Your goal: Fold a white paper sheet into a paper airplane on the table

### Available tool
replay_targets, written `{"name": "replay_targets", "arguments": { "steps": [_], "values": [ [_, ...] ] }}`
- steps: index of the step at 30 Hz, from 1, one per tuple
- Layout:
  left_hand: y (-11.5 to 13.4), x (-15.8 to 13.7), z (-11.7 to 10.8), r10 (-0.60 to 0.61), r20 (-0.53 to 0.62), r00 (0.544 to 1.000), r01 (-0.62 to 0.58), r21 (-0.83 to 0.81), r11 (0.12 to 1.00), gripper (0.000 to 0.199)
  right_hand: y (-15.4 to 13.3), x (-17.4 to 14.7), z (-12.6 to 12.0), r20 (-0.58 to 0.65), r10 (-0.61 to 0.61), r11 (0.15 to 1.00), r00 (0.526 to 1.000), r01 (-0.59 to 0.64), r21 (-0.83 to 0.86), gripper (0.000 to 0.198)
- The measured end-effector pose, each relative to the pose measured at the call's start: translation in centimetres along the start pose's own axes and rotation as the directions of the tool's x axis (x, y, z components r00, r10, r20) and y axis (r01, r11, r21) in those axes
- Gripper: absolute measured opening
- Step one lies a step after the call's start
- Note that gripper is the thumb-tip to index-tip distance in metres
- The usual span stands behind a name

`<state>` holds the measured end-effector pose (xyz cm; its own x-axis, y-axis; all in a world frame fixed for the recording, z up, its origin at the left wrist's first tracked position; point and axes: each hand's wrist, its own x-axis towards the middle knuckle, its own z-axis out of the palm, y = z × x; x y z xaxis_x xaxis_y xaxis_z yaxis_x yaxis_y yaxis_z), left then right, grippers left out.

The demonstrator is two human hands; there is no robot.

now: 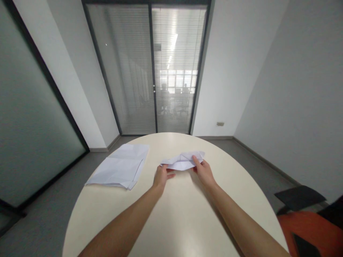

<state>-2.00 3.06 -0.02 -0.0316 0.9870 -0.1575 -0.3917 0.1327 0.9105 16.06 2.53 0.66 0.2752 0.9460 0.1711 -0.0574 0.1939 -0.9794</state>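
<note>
Both forearms stretched out from the near edge over the round cream table (pixel 171 221), converging toward the middle. Left hand (pixel 161 176) palm turned inward, fingers pinched shut on the left tip of the folded white paper (pixel 184 160). Right hand (pixel 204 171) clamped on the paper's right end, thumb on top. Paper held low over the far half of the table, creased and partly folded. Creased white sheets (pixel 122 167) lying flat to the left, well apart from both hands.
</note>
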Motion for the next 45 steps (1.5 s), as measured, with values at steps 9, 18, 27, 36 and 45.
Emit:
{"name": "replay_targets", "arguments": {
  "steps": [9, 18, 27, 36, 45],
  "values": [
    [0.7, 0.6, -0.7, 0.014, 0.047, 0.999, -0.022, 0.159, 0.987, 0.026, -0.2, 0.2, -0.1, 0.091, 0.132, 0.983, 0.987, -0.142, 0.115, 0.044],
    [-0.5, -0.1, -0.7, 0.36, 0.182, 0.915, -0.402, 0.327, 0.856, 0.043, 0.2, 0.5, 0.3, 0.085, 0.289, 0.891, 0.953, -0.301, 0.341, 0.034],
    [-1.2, -0.3, -1.0, 0.228, 0.091, 0.969, -0.246, 0.362, 0.899, 0.044, 1.1, 0.7, -0.2, -0.003, 0.099, 0.992, 0.995, -0.098, 0.076, 0.039],
    [-1.5, 1.0, -1.3, 0.229, 0.032, 0.973, -0.231, 0.214, 0.949, 0.036, -1.7, -0.6, -1.2, 0.193, -0.532, 0.683, 0.824, 0.553, -0.477, 0.01],
    [-0.1, -0.3, -0.8, 0.264, 0.155, 0.952, -0.29, 0.187, 0.939, 0.034, -0.7, 0.1, -1.7, 0.176, -0.415, 0.709, 0.893, 0.439, -0.552, 0.032]
  ]
}}
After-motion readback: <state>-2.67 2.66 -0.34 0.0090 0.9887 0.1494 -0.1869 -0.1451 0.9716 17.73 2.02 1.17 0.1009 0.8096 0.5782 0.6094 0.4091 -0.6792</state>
